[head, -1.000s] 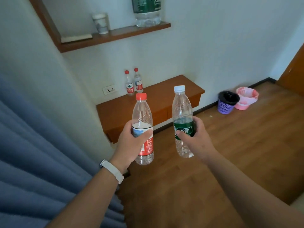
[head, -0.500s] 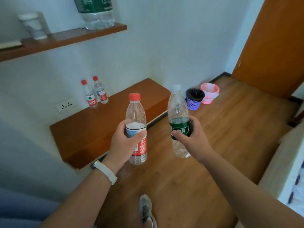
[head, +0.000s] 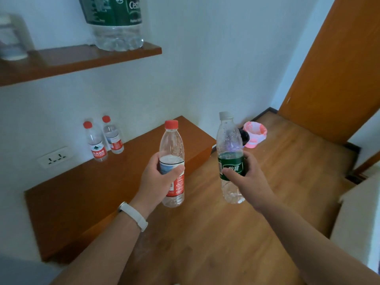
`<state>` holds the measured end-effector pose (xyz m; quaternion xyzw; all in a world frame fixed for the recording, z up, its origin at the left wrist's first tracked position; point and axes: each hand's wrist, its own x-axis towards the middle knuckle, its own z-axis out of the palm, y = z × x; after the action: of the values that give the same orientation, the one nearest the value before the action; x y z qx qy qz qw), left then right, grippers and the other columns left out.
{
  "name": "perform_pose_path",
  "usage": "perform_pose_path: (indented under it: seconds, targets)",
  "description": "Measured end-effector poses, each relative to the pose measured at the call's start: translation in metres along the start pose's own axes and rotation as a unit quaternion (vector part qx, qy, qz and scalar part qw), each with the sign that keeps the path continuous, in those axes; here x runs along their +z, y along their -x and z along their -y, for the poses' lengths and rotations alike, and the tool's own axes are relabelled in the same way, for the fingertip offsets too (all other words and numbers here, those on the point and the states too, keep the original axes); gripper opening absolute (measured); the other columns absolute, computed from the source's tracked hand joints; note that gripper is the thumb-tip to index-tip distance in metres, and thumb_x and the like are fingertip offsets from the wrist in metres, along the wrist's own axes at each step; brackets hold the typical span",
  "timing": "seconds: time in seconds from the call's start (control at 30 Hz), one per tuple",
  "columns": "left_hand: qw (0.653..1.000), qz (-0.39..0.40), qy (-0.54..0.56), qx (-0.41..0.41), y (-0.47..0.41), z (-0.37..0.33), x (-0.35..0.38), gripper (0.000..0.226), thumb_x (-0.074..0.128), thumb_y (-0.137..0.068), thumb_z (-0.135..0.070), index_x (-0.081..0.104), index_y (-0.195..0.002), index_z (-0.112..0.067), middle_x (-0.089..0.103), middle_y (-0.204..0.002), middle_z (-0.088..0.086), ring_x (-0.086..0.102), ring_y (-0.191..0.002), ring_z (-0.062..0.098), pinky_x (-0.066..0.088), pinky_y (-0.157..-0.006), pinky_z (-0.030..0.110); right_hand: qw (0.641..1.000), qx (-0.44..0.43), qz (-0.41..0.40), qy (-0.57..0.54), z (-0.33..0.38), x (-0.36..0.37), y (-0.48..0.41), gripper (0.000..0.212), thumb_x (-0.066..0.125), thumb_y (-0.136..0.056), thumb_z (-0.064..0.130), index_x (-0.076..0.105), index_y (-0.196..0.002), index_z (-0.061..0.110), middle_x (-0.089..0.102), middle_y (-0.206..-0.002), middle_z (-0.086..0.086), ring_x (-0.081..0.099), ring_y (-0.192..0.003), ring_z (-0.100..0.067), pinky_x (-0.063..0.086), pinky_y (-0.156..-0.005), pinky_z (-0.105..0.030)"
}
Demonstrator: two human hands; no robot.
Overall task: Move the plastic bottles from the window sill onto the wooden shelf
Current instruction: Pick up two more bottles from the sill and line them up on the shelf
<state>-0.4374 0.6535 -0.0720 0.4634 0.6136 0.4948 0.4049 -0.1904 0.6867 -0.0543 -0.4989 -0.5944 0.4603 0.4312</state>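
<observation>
My left hand [head: 157, 177] grips a clear red-capped bottle [head: 172, 145] with a red label, held upright over the front edge of the low wooden shelf [head: 67, 194]. My right hand [head: 246, 179] grips a clear white-capped bottle [head: 229, 140] with a green label, upright over the floor to the right of the shelf. Two small red-capped bottles [head: 95, 141] [head: 112, 135] stand at the back of the low shelf against the wall. The window sill is out of view.
A higher wooden shelf [head: 82, 58] carries a large green-labelled water jug [head: 116, 23] and a blurred white item [head: 12, 38]. A wall socket [head: 54, 157] sits left. A pink bin [head: 255, 134] stands in the corner, an orange door [head: 333, 68] at right.
The view has moved closer to the wall and shelves; the curtain has left the frame. Both hands still hold their bottles upright, now nearer the low shelf.
</observation>
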Motion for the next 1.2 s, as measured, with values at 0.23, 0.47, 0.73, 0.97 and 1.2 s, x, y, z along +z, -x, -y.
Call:
perform_pose_path:
  seconds: [0.23, 0.47, 0.73, 0.97, 1.2]
  targets:
    - [0.999, -0.003, -0.029, 0.015, -0.051, -0.002, 0.0, 0.058, 0.075, -0.078, -0.046, 0.051, -0.13, -0.033, 0.063, -0.12, -0.012, 0.063, -0.105, 0.014, 0.054, -0.085, 0.028, 1.0, -0.014, -0.015, 0.007, -0.006, 0.004, -0.054, 0.056, 0.08, -0.08, 0.018, 0.051, -0.127, 0.024, 0.067, -0.11, 0.006, 0.067, -0.098, -0.007, 0.053, -0.082, -0.027]
    - [0.999, -0.023, -0.04, 0.013, -0.102, -0.007, 0.025, 0.062, 0.072, -0.076, -0.051, 0.046, -0.131, -0.04, 0.059, -0.121, -0.021, 0.061, -0.108, 0.007, 0.049, -0.08, 0.016, 1.0, -0.012, 0.019, 0.005, -0.034, -0.011, -0.118, 0.062, 0.081, -0.079, 0.022, 0.048, -0.131, 0.024, 0.064, -0.116, 0.007, 0.066, -0.103, -0.006, 0.056, -0.089, -0.032]
    - [0.992, -0.109, -0.065, -0.026, -0.168, -0.023, 0.089, 0.061, 0.074, -0.079, -0.046, 0.047, -0.133, -0.038, 0.06, -0.122, -0.018, 0.061, -0.109, 0.009, 0.052, -0.086, 0.025, 0.995, -0.009, 0.094, -0.023, -0.061, -0.051, -0.228, 0.062, 0.082, -0.079, 0.021, 0.047, -0.131, 0.023, 0.065, -0.113, 0.009, 0.066, -0.1, -0.004, 0.056, -0.082, -0.027]
    - [0.98, -0.177, -0.082, -0.048, -0.214, -0.042, 0.13, 0.053, 0.076, -0.081, -0.037, 0.048, -0.127, -0.039, 0.06, -0.113, -0.023, 0.062, -0.1, 0.001, 0.049, -0.068, 0.008, 0.982, 0.004, 0.187, -0.01, -0.073, -0.071, -0.315, 0.066, 0.081, -0.079, 0.031, 0.044, -0.133, 0.03, 0.064, -0.117, 0.009, 0.065, -0.105, -0.009, 0.057, -0.09, -0.039]
    - [0.947, -0.29, -0.105, -0.093, -0.217, -0.029, 0.106, 0.058, 0.074, -0.083, -0.036, 0.045, -0.133, -0.037, 0.059, -0.12, -0.02, 0.059, -0.105, 0.006, 0.048, -0.091, 0.021, 0.96, 0.01, 0.281, -0.004, -0.067, -0.03, -0.356, 0.056, 0.078, -0.082, 0.025, 0.045, -0.126, 0.036, 0.064, -0.114, 0.012, 0.066, -0.1, -0.008, 0.058, -0.086, -0.036]
